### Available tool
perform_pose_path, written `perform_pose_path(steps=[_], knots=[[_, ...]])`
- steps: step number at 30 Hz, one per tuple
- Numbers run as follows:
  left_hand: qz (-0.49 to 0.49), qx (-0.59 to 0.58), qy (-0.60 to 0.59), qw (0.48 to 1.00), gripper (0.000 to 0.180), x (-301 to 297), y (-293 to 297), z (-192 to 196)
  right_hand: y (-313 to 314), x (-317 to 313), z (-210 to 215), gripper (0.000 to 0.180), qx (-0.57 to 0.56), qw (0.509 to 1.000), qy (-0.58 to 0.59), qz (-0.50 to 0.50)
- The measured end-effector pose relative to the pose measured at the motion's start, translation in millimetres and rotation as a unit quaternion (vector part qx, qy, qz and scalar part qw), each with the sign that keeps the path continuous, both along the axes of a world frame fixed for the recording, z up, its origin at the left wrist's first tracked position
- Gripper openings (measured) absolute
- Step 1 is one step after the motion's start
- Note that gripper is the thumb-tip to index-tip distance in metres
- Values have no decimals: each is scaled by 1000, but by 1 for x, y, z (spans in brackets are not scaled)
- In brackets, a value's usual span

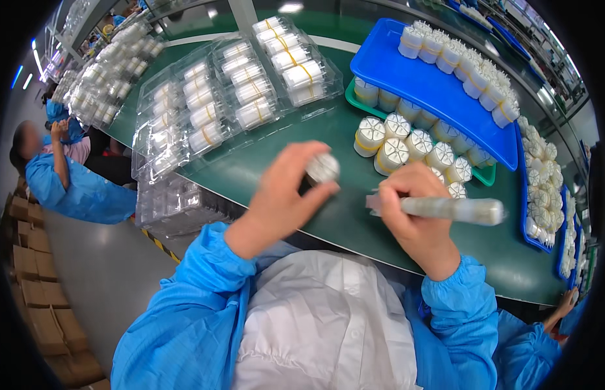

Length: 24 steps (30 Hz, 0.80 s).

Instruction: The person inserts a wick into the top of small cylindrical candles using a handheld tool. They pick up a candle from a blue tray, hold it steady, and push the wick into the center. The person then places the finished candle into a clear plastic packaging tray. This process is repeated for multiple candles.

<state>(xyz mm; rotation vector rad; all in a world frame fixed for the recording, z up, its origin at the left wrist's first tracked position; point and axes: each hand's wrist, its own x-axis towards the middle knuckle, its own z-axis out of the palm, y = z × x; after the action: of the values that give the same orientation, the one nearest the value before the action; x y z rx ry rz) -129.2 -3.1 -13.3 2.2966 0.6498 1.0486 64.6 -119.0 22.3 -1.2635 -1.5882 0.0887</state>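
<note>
My left hand [281,198] grips a short white cylinder with a ribbed end [322,168], thumb and fingers around its sides, just above the bench. In my closed right hand [419,221] is a thick pale-handled tool [458,210], lying nearly level. Its rounded butt points right and its narrow end points toward the cylinder, a gap apart; motion blur hides what kind of tool it is. Beyond my right hand stands a group of similar white cylinders [393,155] with yellow bands, spoked ends up.
A blue tray [439,97] with a row of white parts rests over a green tray [487,174] of cylinders. Clear plastic blister trays [225,127] of banded white rolls cover the green bench's [263,156] left. Another blue tray [533,237] stands right. A seated co-worker [71,175] is at left.
</note>
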Motion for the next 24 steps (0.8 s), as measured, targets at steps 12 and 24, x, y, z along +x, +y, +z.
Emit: perform_pose_path(steps=[12, 24], knots=[[28, 208, 8, 978, 49, 52, 7, 26, -4, -3, -33, 20, -103, 984, -133, 57], [-64, -105, 41, 992, 73, 31, -9, 19, 1, 11, -14, 12, -6, 1000, 14, 2]])
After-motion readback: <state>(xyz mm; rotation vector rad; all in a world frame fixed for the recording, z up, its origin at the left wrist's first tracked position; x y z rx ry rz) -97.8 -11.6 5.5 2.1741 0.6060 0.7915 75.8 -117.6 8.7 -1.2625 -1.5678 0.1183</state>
